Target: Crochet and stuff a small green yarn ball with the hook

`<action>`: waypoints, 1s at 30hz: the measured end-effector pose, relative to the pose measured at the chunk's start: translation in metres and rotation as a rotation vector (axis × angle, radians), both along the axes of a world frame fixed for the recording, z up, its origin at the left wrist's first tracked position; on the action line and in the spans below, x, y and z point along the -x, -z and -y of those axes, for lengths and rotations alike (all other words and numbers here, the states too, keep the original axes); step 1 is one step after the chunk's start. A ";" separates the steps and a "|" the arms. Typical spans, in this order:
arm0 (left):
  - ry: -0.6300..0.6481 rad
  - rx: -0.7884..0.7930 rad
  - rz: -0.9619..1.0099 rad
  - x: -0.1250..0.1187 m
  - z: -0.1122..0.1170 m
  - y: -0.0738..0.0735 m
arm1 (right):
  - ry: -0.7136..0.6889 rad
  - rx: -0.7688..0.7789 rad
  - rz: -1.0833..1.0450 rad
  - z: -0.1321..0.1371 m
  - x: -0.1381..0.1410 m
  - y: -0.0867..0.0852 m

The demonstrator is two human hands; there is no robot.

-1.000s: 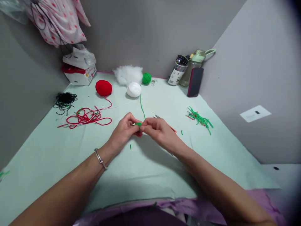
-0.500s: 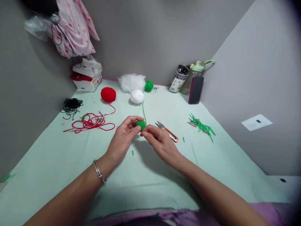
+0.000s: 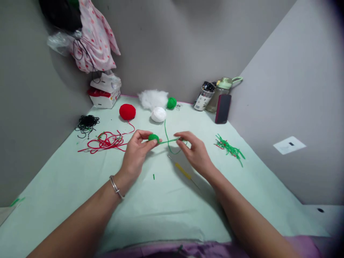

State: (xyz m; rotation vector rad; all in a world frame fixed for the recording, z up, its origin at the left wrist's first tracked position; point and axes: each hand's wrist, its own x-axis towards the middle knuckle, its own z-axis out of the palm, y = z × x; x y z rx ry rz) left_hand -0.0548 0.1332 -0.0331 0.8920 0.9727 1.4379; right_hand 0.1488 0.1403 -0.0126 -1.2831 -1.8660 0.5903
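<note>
Drawing green yarn [image 3: 167,142] taut seems the step in hand; the next move probably calls for even tension. In the head view, the left hand [image 3: 137,149] pinches a green crocheted piece [image 3: 153,138] beyond and left of the yellow-handled crochet hook [image 3: 183,171]; the right hand [image 3: 195,149] pinches the yarn. The piece is rounded, without clear long axis, its yarn pointing rightward.

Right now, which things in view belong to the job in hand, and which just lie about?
Belonging, it seems:
green stitched piece in the left hand
green strand at the right hand
yellow-handled tool, likely

Apparently unused:
phone
bottle
yarn scraps
</note>
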 end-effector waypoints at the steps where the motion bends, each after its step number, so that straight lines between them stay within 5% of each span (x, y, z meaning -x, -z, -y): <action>1: -0.017 -0.010 -0.004 0.005 -0.001 -0.001 | 0.069 -0.076 0.010 -0.002 -0.006 -0.003; 3: -0.053 -0.033 -0.021 0.014 -0.004 -0.002 | 0.114 -0.098 0.030 -0.001 -0.016 -0.011; 9: -0.073 -0.113 -0.146 0.025 -0.008 -0.002 | -0.133 0.355 0.596 0.012 -0.016 -0.014; 15: 0.011 -0.102 -0.252 0.019 -0.002 -0.002 | -0.210 0.333 0.621 0.013 -0.010 -0.004; 18: 0.034 -0.073 -0.298 0.017 0.002 -0.002 | -0.294 0.419 0.451 0.015 -0.012 -0.012; 23: 0.063 -0.056 -0.383 0.009 0.009 -0.003 | -0.369 0.674 -0.260 0.024 -0.001 -0.022; 30: 0.103 -0.076 -0.418 0.000 0.015 -0.005 | -0.398 0.755 -0.423 0.035 0.023 -0.015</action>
